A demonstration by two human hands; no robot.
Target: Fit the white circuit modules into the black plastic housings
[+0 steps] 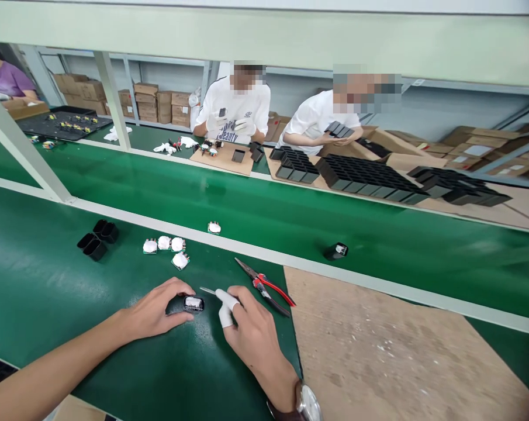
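A small black plastic case [187, 306] with white filling and a row of pins inside stands on the green bench in front of me. My left hand [165, 310] holds it from the left, with finger and thumb curved round its two sides. Pinched in my right hand [249, 324] is a thin, pointed metal tool [208, 290]; its tip is just above and right of the case, apart from it. White finger cots cover the thumb and a fingertip of that hand. Beyond it, long-nose pliers [264, 286] with red and black handles lie slightly open.
Several circuit boards topped with white paste [165, 242] and a group of empty black cases [97, 240] lie at the left. A filled case [336, 251] is on the green belt past the white rail [264, 250]. Cardboard [378, 345] covers the right side. Co-workers sit opposite.
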